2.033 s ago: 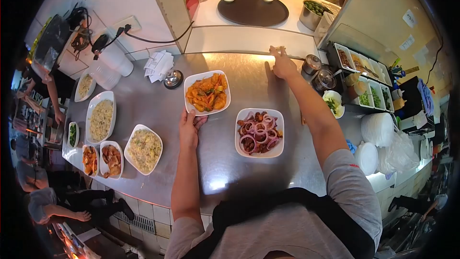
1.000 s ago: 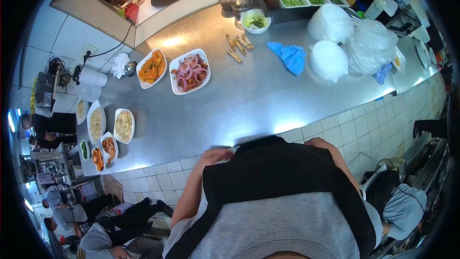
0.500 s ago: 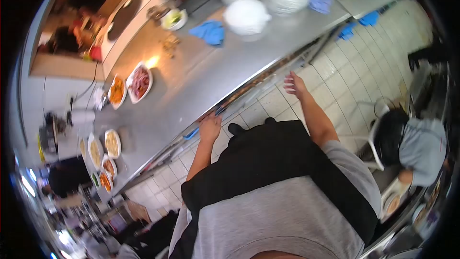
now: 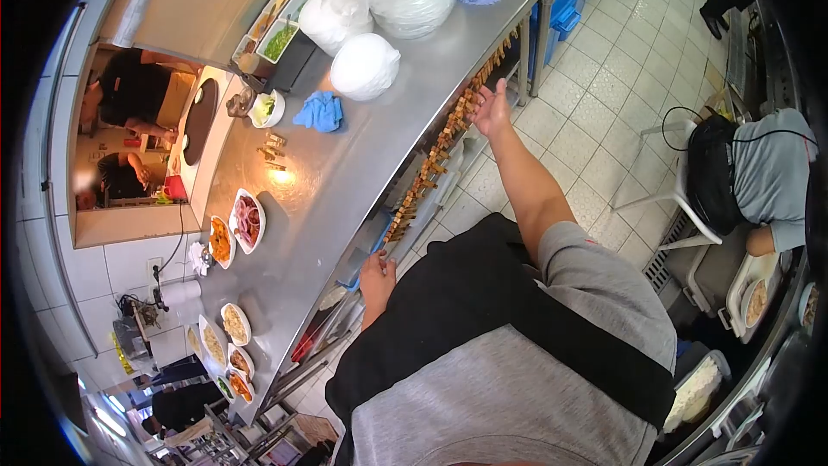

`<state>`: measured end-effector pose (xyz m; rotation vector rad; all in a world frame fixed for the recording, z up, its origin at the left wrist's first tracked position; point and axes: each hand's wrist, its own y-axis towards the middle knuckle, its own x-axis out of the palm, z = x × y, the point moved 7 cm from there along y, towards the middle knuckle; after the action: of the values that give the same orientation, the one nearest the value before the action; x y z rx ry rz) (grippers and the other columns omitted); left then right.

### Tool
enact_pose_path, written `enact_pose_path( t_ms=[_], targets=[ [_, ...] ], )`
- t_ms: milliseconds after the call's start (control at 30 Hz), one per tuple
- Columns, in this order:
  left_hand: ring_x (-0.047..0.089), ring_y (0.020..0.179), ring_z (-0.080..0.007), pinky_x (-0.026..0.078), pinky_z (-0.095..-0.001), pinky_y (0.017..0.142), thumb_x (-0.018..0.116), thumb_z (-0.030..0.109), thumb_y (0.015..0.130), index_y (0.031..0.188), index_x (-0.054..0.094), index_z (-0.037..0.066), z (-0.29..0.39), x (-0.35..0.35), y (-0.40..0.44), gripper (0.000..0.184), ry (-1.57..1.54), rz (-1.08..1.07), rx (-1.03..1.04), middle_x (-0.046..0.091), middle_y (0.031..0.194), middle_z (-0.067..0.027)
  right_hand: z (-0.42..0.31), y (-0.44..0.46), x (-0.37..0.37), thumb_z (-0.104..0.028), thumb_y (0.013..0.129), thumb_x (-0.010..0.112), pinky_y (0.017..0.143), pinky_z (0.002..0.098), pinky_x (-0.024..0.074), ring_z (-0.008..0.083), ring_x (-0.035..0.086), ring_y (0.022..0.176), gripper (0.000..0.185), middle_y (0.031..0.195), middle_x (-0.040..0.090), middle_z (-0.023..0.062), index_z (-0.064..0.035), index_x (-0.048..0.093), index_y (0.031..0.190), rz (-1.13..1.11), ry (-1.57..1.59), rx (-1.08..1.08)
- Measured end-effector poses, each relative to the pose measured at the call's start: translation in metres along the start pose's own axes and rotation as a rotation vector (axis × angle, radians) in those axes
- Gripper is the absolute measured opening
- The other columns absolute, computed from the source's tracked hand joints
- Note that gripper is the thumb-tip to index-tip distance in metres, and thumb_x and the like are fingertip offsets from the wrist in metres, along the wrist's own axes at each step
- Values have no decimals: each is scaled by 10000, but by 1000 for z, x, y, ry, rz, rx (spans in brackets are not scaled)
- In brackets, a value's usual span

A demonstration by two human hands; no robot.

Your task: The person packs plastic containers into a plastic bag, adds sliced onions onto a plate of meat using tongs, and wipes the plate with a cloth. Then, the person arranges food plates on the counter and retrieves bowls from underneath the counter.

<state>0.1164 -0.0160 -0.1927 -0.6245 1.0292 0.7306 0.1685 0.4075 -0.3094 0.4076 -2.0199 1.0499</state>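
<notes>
A long row of small wooden pieces that look like clothespins [image 4: 429, 171] runs along the front side of the steel counter [image 4: 336, 198], just under its edge. My right hand [image 4: 493, 110] is by the upper part of this row, palm turned up and fingers apart, with nothing seen in it. My left hand [image 4: 377, 280] is low by the counter edge, near the row's lower end. Its fingers are loosely bent and apart, and I see nothing in them. Beside it, a blue item [image 4: 352, 280] shows partly below the edge.
On the counter stand a bowl of sliced red onion [image 4: 248, 222], a dish of orange food [image 4: 222, 242], several smaller dishes, a blue cloth [image 4: 319, 112] and white plastic bags [image 4: 365, 66]. A white chair [image 4: 681, 194] and a person in grey [image 4: 772, 168] are at the right.
My right hand has come from over the floor to the counter's front side. My left hand stays near the edge. The view has shifted, and the wooden row shows far more plainly.
</notes>
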Motion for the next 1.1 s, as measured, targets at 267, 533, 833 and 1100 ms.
enact_pose_path(
  t_ms=[267,533,833,1100],
  targets=[
    [579,764,-299,446,-420,709,624,200,774,1001,597,44,-7,5,3,276,10,0,-15,594,762,-111,-4,7,-36,-314,824,634,827,434,398,241,496,977,361,1061,568,86,-61,554,1069,110,-23,-141],
    [574,934,-321,453,-410,792,587,225,797,1119,572,60,-17,1,9,362,47,72,18,608,1001,-151,-75,-43,-53,-236,840,616,689,301,483,174,614,876,262,948,634,81,-67,547,1029,173,-500,-583],
    [613,917,-230,474,-353,810,544,268,879,1134,588,13,-45,-50,23,363,-621,-223,-80,631,1024,-148,92,-140,239,-81,856,611,675,240,460,111,555,750,143,815,587,37,-11,546,962,-693,-1140,-710],
    [585,792,-109,481,-248,755,508,152,928,1141,572,-14,-149,-133,-2,277,-1252,175,-224,634,918,-65,354,-166,431,-201,779,674,597,323,455,227,595,672,196,712,611,113,-41,576,834,-1194,-1644,-795]
  ],
)
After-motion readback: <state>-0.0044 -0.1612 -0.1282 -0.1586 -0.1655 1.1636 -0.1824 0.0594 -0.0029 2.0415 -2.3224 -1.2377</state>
